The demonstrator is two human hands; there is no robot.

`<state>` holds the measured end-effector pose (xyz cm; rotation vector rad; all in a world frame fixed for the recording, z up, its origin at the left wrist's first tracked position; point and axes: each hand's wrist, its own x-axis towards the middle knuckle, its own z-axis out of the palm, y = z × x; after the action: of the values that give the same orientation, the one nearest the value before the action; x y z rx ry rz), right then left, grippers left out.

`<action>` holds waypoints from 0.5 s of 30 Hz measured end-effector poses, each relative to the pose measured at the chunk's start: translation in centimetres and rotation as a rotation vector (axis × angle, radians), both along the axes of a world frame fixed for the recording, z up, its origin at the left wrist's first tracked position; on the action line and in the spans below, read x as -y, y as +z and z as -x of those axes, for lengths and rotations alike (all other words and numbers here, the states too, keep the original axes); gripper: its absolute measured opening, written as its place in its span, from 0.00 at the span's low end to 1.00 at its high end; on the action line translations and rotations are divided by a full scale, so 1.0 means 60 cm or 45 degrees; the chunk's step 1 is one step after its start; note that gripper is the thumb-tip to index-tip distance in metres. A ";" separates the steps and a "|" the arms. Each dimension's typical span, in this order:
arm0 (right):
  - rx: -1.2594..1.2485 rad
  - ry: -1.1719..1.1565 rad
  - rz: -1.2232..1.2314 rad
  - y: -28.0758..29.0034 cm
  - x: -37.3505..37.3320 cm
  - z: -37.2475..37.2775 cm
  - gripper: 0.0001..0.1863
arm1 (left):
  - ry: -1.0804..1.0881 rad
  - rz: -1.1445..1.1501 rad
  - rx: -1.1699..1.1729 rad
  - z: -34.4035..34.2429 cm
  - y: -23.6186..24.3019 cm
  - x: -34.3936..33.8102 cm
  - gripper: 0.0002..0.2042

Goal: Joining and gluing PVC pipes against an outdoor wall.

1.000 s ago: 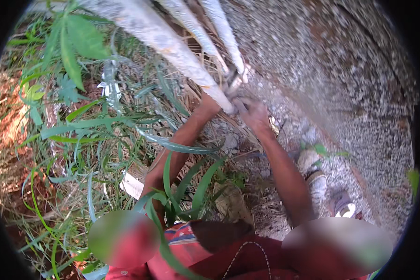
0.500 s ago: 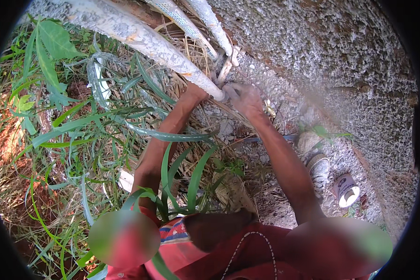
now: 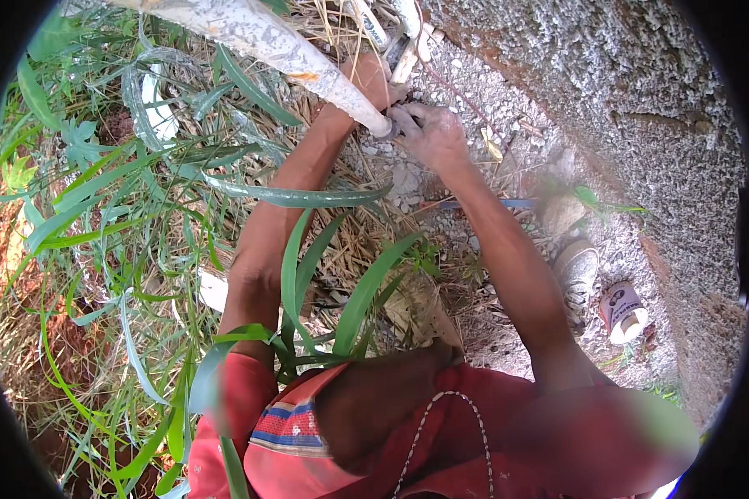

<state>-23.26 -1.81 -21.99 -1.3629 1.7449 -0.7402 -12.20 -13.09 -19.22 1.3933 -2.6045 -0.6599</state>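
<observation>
A long, dusty white pipe [image 3: 266,46] slants down from the upper left to its grey lower end, beside smaller white pipes [image 3: 408,21] and a short light piece [image 3: 408,58]. My left hand [image 3: 370,83] reaches behind the long pipe, showing above it, fingers curled around something I cannot make out. My right hand [image 3: 433,133], grey with dust, is just right of the pipe's end, fingers bent closed against it; what exactly they grip is hidden. Dry straw and pale rubble [image 3: 404,179] lie beneath both hands.
A rough concrete wall [image 3: 657,125] rises along the right. Long-leaved weeds [image 3: 125,208] fill the left and reach between my forearms. A blue strip [image 3: 495,204], a shoe [image 3: 577,270] and a printed cylindrical container [image 3: 620,308] lie at lower right. A white scrap [image 3: 212,291] is among the grass.
The whole scene sits higher in view than before. My left hand has moved up behind the long pipe and shows more above it. My right hand stays by the pipe's end.
</observation>
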 end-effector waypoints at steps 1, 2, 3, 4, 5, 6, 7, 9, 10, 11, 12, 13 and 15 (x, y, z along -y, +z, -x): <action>-0.045 0.049 0.086 -0.005 0.000 0.001 0.17 | -0.005 -0.001 0.000 0.002 0.003 -0.001 0.19; -0.046 0.043 0.085 -0.009 0.000 0.003 0.17 | -0.047 0.022 -0.002 0.004 0.007 -0.002 0.19; -0.024 0.054 0.066 -0.013 -0.001 0.006 0.17 | -0.091 0.045 -0.005 0.007 0.010 -0.002 0.18; -0.002 0.067 0.048 -0.012 -0.002 0.008 0.18 | -0.004 -0.040 0.110 0.006 0.011 0.001 0.18; -0.003 0.060 0.046 -0.013 -0.003 0.009 0.18 | -0.011 -0.041 0.110 0.006 0.011 0.001 0.18; -0.012 0.051 0.052 -0.014 -0.005 0.009 0.17 | -0.023 -0.030 0.061 0.007 0.009 0.000 0.18; -0.019 0.046 0.061 -0.007 -0.004 0.008 0.17 | -0.030 -0.017 0.016 0.007 0.013 0.000 0.18; 0.045 -0.002 0.002 0.007 -0.004 0.009 0.17 | -0.092 -0.053 0.005 0.002 0.006 0.011 0.18; 0.105 -0.046 -0.058 0.017 -0.001 0.012 0.17 | -0.108 -0.037 0.065 0.005 0.003 0.013 0.17; 0.104 -0.052 -0.058 0.023 0.003 0.015 0.17 | -0.123 -0.020 0.125 0.006 0.001 0.015 0.17; 0.105 -0.051 -0.115 0.027 0.008 0.018 0.17 | -0.090 -0.014 0.128 0.004 -0.001 0.014 0.18; 0.109 -0.047 -0.173 0.030 0.010 0.017 0.17 | -0.092 -0.015 0.130 0.001 -0.005 0.015 0.18; 0.106 -0.020 -0.135 0.036 0.013 0.014 0.16 | 0.000 -0.239 0.114 -0.011 -0.008 0.018 0.19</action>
<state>-24.10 -2.59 -19.85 -1.2315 1.7062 -0.6930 -11.56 -14.18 -19.72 1.5075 -2.6699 -0.8820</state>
